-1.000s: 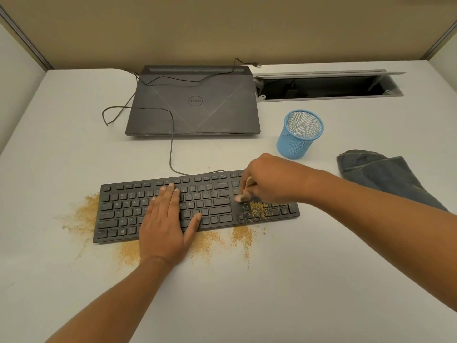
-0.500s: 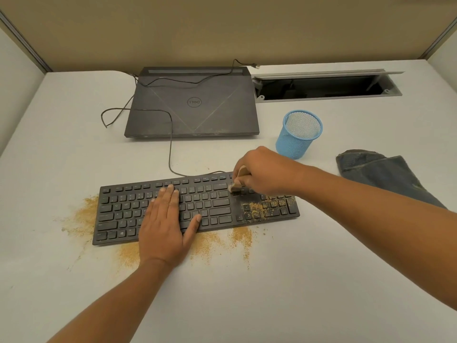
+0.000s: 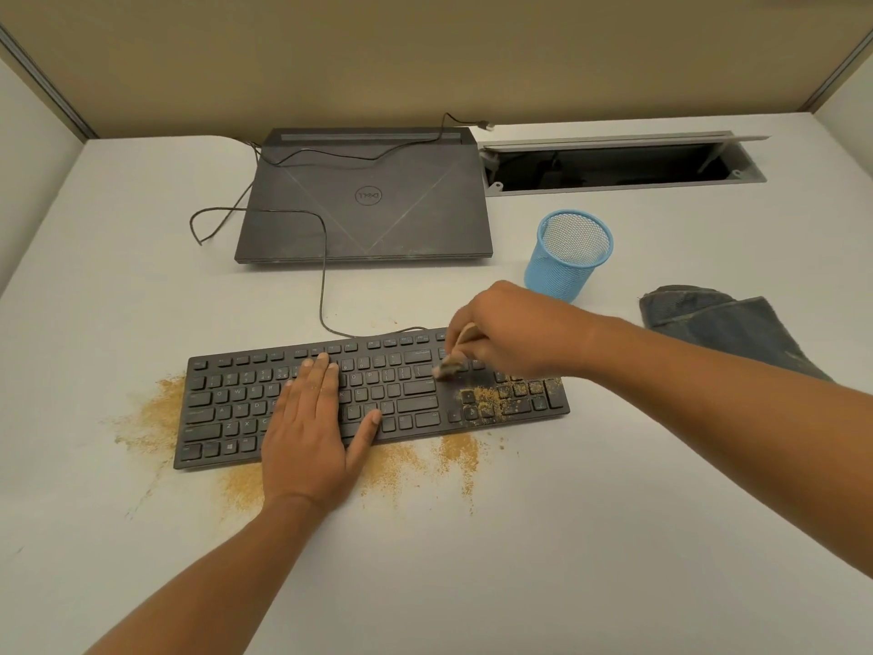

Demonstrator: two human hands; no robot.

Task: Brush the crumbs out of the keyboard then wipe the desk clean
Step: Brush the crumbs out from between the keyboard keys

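Note:
A black keyboard [image 3: 226, 408] lies across the white desk [image 3: 519, 560]. My left hand [image 3: 316, 432] rests flat on its middle keys, fingers straight. My right hand [image 3: 510, 333] grips a small wooden-handled brush [image 3: 451, 364] whose bristles touch the keys just left of the number pad. Brown crumbs [image 3: 496, 399] cover the number pad. More crumbs [image 3: 156, 413] lie on the desk at the keyboard's left end and along its front edge. A folded grey-blue cloth [image 3: 718, 323] lies on the desk to the right.
A closed dark laptop [image 3: 363, 200] sits behind the keyboard, cables trailing over it. A blue mesh cup [image 3: 567, 255] stands just behind my right hand. An open cable hatch [image 3: 614, 165] is at the back right. Partition walls enclose the desk.
My right hand drew the brush from the number pad back to the keyboard's rear edge, then slightly forward again. The left hand has stayed put.

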